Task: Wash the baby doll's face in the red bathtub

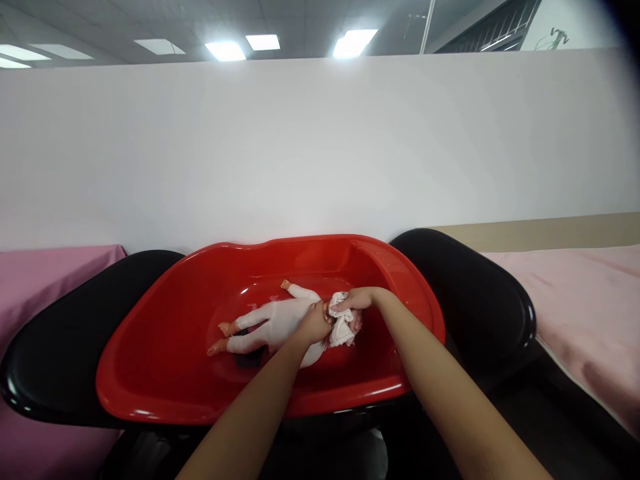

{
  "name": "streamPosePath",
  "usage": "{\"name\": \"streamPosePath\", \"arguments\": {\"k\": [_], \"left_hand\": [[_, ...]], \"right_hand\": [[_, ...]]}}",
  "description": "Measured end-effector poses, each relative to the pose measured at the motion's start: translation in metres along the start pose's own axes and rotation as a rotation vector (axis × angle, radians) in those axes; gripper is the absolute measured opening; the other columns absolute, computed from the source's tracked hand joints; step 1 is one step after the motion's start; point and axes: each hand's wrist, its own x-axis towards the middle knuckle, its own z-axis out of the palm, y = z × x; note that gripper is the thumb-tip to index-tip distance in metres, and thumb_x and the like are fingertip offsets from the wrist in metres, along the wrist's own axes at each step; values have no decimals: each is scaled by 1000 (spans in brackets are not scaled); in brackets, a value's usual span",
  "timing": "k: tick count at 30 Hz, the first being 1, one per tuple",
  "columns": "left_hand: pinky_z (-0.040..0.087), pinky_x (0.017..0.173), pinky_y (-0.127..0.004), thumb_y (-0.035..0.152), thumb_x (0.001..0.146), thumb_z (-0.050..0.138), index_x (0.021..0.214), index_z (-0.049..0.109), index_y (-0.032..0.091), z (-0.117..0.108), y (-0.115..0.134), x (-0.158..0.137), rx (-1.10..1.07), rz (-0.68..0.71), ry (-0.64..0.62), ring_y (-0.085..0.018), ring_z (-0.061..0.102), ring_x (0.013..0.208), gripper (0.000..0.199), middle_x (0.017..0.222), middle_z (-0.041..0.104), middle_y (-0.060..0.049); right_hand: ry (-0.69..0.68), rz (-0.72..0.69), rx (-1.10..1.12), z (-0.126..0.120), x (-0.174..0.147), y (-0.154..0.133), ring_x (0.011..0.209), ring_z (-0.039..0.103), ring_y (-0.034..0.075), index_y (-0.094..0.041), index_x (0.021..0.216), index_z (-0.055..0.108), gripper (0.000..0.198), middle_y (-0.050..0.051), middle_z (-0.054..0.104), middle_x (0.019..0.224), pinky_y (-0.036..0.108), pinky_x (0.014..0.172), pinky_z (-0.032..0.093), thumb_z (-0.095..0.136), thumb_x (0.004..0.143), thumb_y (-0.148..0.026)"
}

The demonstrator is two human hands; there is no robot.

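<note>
A baby doll (293,320) in white clothing lies on its back in a red baby bathtub (150,360), legs pointing left and one arm stretched toward the far wall. My left hand (315,323) is closed on the doll around its neck and head. Over the head, my right hand (357,304) grips a crumpled white cloth (342,328) between thumb and fingers. The two hands are almost touching. Both hands and the cloth hide most of the doll's head. Something dark lies under the doll's legs.
Black side panels (460,300) flank the tub. A pale wall (320,153) rises directly behind it. Pink-covered surfaces stand at both sides, the left cover (55,280) darker than the right cover (585,300).
</note>
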Motion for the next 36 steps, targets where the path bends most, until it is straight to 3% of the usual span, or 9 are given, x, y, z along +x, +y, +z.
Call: {"name": "streamPosePath", "arguments": {"k": [13,29,36], "left_hand": [[47,76,-31,26,82,51,91,55,15,-6,11,-4,12,-26,1,-22,58,88,15,96,64,-11],[48,76,-28,17,76,55,94,58,15,-2,4,-2,-37,0,15,-18,57,86,19,98,64,-8],[49,82,-30,16,77,56,105,61,15,-6,11,-2,-57,1,-25,-20,59,91,28,103,66,-9]], "right_hand": [[-2,-14,10,-1,0,1,67,70,23,-4,78,66,66,17,71,68,33,66,59,64,69,-70],[25,-11,41,0,0,2,66,71,22,-7,76,65,58,14,71,65,31,66,59,69,68,-65],[29,-3,62,1,2,2,65,70,23,-6,78,64,58,14,71,65,32,65,59,71,67,-63]]}}
